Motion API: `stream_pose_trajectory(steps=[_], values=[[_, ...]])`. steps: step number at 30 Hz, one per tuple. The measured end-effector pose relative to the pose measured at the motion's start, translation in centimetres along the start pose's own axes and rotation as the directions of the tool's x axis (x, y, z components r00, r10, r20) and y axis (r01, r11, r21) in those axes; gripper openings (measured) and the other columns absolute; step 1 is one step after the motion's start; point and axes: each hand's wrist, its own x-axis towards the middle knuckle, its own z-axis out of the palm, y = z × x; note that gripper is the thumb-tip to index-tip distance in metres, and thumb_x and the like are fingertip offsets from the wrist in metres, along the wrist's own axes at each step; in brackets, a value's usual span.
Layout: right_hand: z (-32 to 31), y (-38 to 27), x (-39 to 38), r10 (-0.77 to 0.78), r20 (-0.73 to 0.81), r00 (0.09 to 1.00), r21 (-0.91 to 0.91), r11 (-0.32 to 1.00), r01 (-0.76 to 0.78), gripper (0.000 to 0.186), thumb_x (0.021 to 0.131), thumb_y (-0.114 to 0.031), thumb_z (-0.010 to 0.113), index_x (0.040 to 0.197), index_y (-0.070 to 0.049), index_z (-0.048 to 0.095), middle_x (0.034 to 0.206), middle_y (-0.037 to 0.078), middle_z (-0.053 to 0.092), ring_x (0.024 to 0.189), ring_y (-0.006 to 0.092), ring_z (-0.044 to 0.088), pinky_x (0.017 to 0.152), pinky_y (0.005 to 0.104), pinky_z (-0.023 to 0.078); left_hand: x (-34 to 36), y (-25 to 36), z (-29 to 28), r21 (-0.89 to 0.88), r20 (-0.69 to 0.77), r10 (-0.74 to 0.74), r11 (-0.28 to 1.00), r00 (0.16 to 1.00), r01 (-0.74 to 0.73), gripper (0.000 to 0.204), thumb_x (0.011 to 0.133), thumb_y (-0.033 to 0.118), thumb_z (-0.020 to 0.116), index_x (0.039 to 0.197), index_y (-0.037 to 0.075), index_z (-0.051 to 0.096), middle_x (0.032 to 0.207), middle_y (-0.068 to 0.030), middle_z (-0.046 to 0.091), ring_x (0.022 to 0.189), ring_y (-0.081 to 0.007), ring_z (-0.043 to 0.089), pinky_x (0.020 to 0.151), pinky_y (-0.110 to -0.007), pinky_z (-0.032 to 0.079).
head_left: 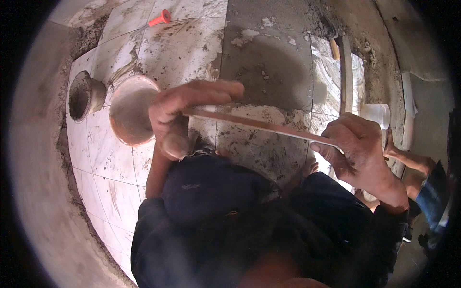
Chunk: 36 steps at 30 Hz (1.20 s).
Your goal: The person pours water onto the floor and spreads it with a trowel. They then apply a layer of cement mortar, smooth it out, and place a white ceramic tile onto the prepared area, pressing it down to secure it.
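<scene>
Between my two hands runs a long, thin, flat strip [261,126], reddish-brown with a pale lower edge. I cannot tell whether it is a cut tile or another flat piece seen edge-on. My right hand [357,149] pinches its right end, thumb below and fingers curled above. At the other end my left hand [177,113] holds the strip in the gap between thumb and fingers, with the fingers reaching out over it. Both hands are raised above the tiled floor [115,187], which is white and stained.
A round basin [134,110] and a mortar-crusted bucket [85,96] stand at left. An orange cone-shaped piece [160,18] lies at the far side. Grey mortar [266,62] covers a square patch. A long bar [345,74] and a clear container [376,114] are at right, near another person's arm [410,161].
</scene>
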Motion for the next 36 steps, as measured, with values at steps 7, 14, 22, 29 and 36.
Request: stream_pose_trajectory(steps=[7,14,22,29,36], values=[[1.8,1.0,-0.4,-0.03,-0.055,0.998,-0.021,0.999,0.029,0.026,0.062,-0.009,0.077,0.079,-0.003,0.057,0.066,0.008,0.053,0.055,0.0272,0.056,0.046,0.0402,0.045,-0.9,-6.2,-1.2,-0.139,0.308,0.276,0.96,0.911,-0.244,0.094,0.088,0.078,0.037,0.108,-0.011,0.06,0.1,-0.0321,0.064,0.085,-0.0429,0.068,0.066,-0.044,0.058],[2.6,1.0,-0.1,-0.058,-0.015,0.998,0.034,0.998,0.058,0.03,0.059,-0.01,0.077,0.084,-0.001,0.061,0.07,0.005,0.056,0.053,0.0271,0.056,0.049,0.0406,0.047,-8.8,-12.6,0.7,0.077,0.098,-0.03,0.997,0.995,0.023,0.082,0.091,0.068,0.039,0.111,-0.009,0.059,0.106,-0.0284,0.063,0.092,-0.0383,0.066,0.074,-0.043,0.055],[1.4,20.3,-13.3,0.802,-0.15,0.578,0.714,0.493,-0.498,0.059,0.104,-0.048,0.034,0.119,0.003,0.06,0.11,0.011,0.066,0.093,0.0182,0.062,0.087,0.0347,0.045,-12.3,-16.1,0.6,0.146,-0.085,-0.269,0.949,0.959,0.279,0.069,0.095,0.056,0.041,0.115,-0.008,0.057,0.111,-0.0241,0.062,0.1,-0.033,0.063,0.083,-0.041,0.051],[18.6,19.0,-17.8,0.802,0.276,0.529,0.876,0.016,-0.481,0.072,0.101,-0.061,0.027,0.133,-0.002,0.051,0.126,0.015,0.063,0.116,0.0243,0.056,0.1,0.0405,0.041,-13.2,-17.7,1.4,0.136,-0.267,-0.445,0.86,0.855,0.491,0.057,0.099,0.046,0.042,0.118,-0.006,0.055,0.117,-0.0203,0.061,0.106,-0.0283,0.06,0.091,-0.04,0.047],[22.6,20.2,-11.6,0.989,-0.032,0.148,0.999,0.028,0.027,0.051,0.104,-0.041,0.038,0.137,-0.002,0.043,0.132,0.014,0.05,0.121,0.0231,0.051,0.107,0.037,0.039,-11.9,-21.1,3.9,-0.014,-0.617,-0.506,0.773,0.603,0.635,0.04,0.102,0.032,0.043,0.104,-0.004,0.061,0.099,-0.0092,0.062,0.091,-0.0187,0.056,0.083,-0.032,0.044]])
